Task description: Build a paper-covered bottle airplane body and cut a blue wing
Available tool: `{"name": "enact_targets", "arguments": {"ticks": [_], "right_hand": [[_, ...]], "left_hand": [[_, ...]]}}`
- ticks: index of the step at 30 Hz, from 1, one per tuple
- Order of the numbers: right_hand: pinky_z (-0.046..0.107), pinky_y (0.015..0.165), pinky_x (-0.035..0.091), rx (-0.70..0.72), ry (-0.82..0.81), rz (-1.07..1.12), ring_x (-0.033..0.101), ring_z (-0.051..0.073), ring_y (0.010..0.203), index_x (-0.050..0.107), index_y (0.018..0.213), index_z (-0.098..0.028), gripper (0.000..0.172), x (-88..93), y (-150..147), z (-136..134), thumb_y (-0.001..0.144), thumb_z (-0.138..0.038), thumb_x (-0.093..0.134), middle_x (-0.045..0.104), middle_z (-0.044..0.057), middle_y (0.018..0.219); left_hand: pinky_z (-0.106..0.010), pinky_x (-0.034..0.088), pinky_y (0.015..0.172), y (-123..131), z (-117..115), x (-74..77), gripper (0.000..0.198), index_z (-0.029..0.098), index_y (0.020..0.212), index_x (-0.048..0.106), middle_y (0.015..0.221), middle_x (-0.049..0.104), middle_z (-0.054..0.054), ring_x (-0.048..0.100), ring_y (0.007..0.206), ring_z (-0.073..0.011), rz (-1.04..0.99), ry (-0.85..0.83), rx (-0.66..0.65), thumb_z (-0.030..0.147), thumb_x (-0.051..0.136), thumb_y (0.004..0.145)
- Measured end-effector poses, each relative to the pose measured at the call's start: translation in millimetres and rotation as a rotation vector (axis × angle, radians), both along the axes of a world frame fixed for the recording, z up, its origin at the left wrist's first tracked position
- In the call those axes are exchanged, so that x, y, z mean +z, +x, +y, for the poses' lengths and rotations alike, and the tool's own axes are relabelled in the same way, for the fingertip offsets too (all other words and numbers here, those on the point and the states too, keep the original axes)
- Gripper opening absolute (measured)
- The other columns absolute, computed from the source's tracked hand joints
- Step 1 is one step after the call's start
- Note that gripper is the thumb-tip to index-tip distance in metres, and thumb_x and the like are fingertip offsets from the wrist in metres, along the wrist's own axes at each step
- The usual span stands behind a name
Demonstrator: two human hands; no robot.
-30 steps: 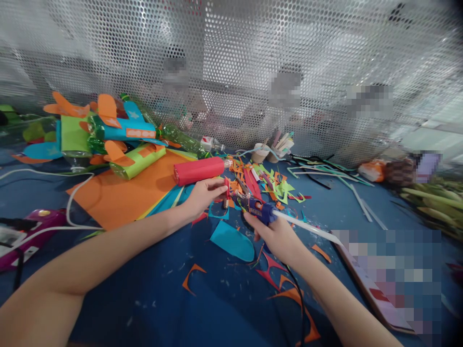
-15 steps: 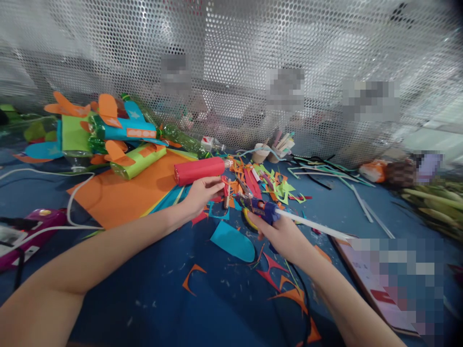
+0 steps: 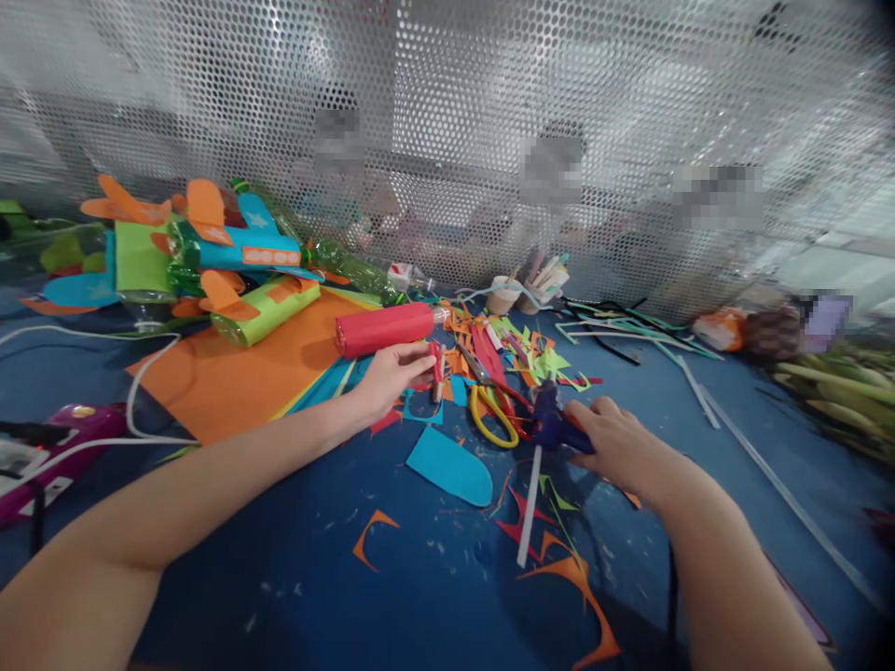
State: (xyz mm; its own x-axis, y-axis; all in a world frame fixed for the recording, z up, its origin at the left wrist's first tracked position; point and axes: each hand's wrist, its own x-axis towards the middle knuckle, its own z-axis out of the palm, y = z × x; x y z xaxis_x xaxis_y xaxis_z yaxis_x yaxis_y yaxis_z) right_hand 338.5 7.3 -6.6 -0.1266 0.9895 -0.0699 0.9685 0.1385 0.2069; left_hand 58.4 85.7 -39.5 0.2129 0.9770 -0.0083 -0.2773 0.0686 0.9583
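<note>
My left hand (image 3: 395, 373) is pinched on a small red paper piece (image 3: 434, 354), close to the near side of a red-wrapped bottle (image 3: 384, 328). My right hand (image 3: 622, 443) has its fingers curled at the handle of a dark blue glue gun (image 3: 551, 417), with a white glue stick (image 3: 530, 508) jutting out of its back toward me. Beside the gun lie scissors (image 3: 495, 419) with yellow and red handles. A blue rounded paper piece (image 3: 451, 466) rests flat between my hands.
Colourful paper scraps (image 3: 531, 349) cover the middle. Paper-covered bottle planes (image 3: 230, 247) and orange sheets (image 3: 188, 382) are at the left, by a purple power strip (image 3: 90, 447). Cups of pens (image 3: 538, 284) stand before a perforated metal screen (image 3: 447, 121). Pale strips (image 3: 783, 485) lie right.
My right hand has moved right with the glue gun, which has turned so its stick points toward me. The scissors are now uncovered. My left hand stays nearly still.
</note>
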Motion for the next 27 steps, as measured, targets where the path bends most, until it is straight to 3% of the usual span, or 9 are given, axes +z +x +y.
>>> {"name": "enact_targets", "arguments": {"ticks": [6,8,10,13,16,18,22,27], "right_hand": [[0.033,0.064,0.044,-0.109,-0.049,-0.031,0.059,0.027,0.081,0.050,0.120,-0.024,0.063,-3.4,19,-3,0.060,-0.023,0.070,0.055,0.010,0.092],[0.036,0.062,0.044,-0.145,-0.011,-0.017,0.060,0.030,0.081,0.050,0.118,-0.026,0.060,1.4,11,-9,0.061,-0.026,0.069,0.058,0.009,0.091],[0.039,0.066,0.045,-0.137,0.177,0.010,0.059,0.032,0.086,0.054,0.109,-0.021,0.044,9.9,-10,-14,0.068,-0.031,0.065,0.060,0.011,0.087],[0.039,0.075,0.045,0.003,0.286,0.315,0.060,0.026,0.084,0.057,0.090,-0.020,0.019,20.5,-54,-16,0.080,-0.036,0.052,0.063,0.010,0.086],[0.034,0.073,0.048,0.074,0.177,0.760,0.062,0.020,0.082,0.057,0.088,-0.021,0.023,18.6,-90,-11,0.082,-0.042,0.049,0.065,0.006,0.090],[0.032,0.074,0.049,0.068,0.118,0.938,0.062,0.019,0.084,0.058,0.093,-0.021,0.029,11.8,-101,-8,0.080,-0.046,0.053,0.066,0.005,0.092],[0.031,0.075,0.050,0.051,0.072,1.133,0.063,0.017,0.080,0.059,0.093,-0.019,0.030,0.1,-106,-8,0.077,-0.044,0.057,0.066,0.005,0.089],[0.030,0.070,0.051,0.018,0.112,1.197,0.063,0.016,0.070,0.057,0.079,-0.019,0.019,-2.2,-109,-10,0.075,-0.038,0.061,0.065,0.002,0.076]], "left_hand": [[-0.032,0.051,0.072,0,-2,-0.7,0.019,0.016,0.088,0.066,0.079,0.067,-0.004,0.061,0.064,-0.0121,0.014,0.067,-0.111,0.022,0.067,0.070],[-0.031,0.051,0.070,0,-5,1.3,0.017,0.015,0.085,0.066,0.075,0.065,-0.003,0.060,0.061,-0.0116,0.005,0.055,-0.146,0.023,0.067,0.070],[-0.031,0.051,0.070,2,-9,3.7,0.018,0.013,0.082,0.065,0.073,0.064,-0.003,0.059,0.062,-0.0113,-0.017,0.026,-0.153,0.024,0.069,0.069],[-0.029,0.049,0.071,6,-15,6.8,0.019,0.013,0.082,0.065,0.075,0.062,-0.003,0.059,0.066,-0.0108,-0.039,0.021,-0.150,0.026,0.070,0.068],[-0.027,0.048,0.070,10,-24,10.3,0.020,0.014,0.083,0.064,0.078,0.062,-0.002,0.058,0.068,-0.0108,-0.024,0.029,-0.160,0.026,0.070,0.068],[-0.027,0.047,0.069,12,-29,12.7,0.020,0.015,0.082,0.064,0.079,0.062,-0.002,0.058,0.069,-0.0108,-0.013,0.019,-0.153,0.024,0.071,0.066],[-0.026,0.047,0.069,14,-37,14.2,0.020,0.014,0.082,0.062,0.079,0.060,-0.001,0.056,0.070,-0.0102,-0.015,0.044,-0.181,0.024,0.070,0.067],[-0.028,0.047,0.074,15,-40,12.5,0.020,0.014,0.085,0.061,0.084,0.059,-0.002,0.057,0.080,-0.0129,-0.016,0.091,-0.201,0.025,0.068,0.069]]}}
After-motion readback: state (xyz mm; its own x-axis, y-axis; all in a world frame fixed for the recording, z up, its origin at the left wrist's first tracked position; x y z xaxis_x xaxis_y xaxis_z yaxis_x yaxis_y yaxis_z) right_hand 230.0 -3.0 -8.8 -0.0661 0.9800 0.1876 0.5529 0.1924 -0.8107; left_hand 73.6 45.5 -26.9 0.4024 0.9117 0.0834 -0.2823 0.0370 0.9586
